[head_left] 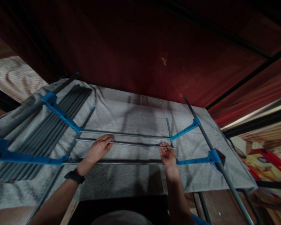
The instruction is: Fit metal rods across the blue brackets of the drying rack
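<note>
A thin grey metal tube [135, 144] lies crosswise between my hands. My left hand [101, 147], with a black band on its wrist, is closed around it left of the middle. Palm up, my right hand [168, 153] has its fingers curled loosely at the tube's right end. Around them stands a frame of grey tubes joined by blue plastic brackets: upper left [63, 114], lower left [32, 158], upper right [186, 129] and lower right [196, 160]. One crossbar [128, 135] runs just beyond the held tube, and another crossbar [124, 162] runs nearer to me.
Several loose grey tubes [53, 129] lie side by side at the left on a grey blanket [140, 109]. Dark red cloth [121, 53] hangs behind. A yellow and red package [267, 165] sits at the right, past the blanket's edge.
</note>
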Motion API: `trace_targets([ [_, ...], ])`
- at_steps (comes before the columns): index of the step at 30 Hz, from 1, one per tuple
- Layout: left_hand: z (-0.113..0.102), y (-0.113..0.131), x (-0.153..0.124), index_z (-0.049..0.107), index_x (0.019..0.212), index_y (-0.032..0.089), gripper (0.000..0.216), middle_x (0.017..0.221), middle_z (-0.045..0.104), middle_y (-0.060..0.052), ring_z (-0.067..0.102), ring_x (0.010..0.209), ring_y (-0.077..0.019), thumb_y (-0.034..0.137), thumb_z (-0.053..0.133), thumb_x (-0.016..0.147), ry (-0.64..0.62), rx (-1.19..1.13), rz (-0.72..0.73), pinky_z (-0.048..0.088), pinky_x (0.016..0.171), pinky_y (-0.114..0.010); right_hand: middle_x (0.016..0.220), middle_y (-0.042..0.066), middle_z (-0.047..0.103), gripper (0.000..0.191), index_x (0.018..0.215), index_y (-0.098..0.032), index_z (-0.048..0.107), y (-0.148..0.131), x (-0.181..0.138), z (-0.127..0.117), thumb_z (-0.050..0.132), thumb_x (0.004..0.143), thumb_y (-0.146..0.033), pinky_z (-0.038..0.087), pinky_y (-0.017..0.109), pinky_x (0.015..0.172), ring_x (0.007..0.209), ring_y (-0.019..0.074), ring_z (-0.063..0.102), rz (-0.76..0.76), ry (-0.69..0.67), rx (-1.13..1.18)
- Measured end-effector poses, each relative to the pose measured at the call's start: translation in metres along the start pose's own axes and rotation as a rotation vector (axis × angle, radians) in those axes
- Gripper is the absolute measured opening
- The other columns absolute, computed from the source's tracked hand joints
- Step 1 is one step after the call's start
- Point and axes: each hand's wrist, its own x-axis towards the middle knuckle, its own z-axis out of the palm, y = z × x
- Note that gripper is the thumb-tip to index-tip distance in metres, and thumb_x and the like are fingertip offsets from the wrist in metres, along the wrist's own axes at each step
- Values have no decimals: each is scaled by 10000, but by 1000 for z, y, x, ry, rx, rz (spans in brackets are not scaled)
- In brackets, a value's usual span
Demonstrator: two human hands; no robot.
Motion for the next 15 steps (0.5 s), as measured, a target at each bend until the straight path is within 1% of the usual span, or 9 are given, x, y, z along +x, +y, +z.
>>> trace_targets([
  [5, -1, 2, 0, 745, 1046, 244, 211, 1120, 762, -110, 699, 1130, -310, 307, 551, 991, -3, -4, -11, 549, 1065, -459, 851, -45, 804, 103, 802, -298, 661, 1, 0, 0, 678, 795, -197, 634, 323, 876, 858, 164, 773, -16, 4, -35],
  [8, 0, 1, 0, 747, 1045, 246, 207, 1114, 761, -104, 697, 1121, -303, 310, 559, 989, 12, -11, -13, 550, 1060, -450, 843, -38, 801, 85, 800, -288, 663, 0, 0, 1, 652, 814, -204, 634, 302, 837, 846, 153, 773, -4, 13, -21],
  [11, 1, -1, 0, 749, 1046, 235, 218, 1110, 760, -113, 699, 1107, -312, 316, 555, 988, 6, -12, -3, 555, 1047, -465, 827, -21, 798, 80, 786, -273, 657, -1, 1, 2, 630, 836, -217, 636, 288, 798, 824, 149, 772, 23, 23, 9],
  [15, 2, -2, 0, 749, 1056, 229, 230, 1120, 758, -120, 698, 1126, -317, 319, 546, 995, 4, -5, 4, 550, 1056, -469, 832, -11, 801, 74, 813, -267, 660, -1, 1, 3, 616, 850, -219, 642, 291, 786, 815, 151, 775, 46, 34, 51],
])
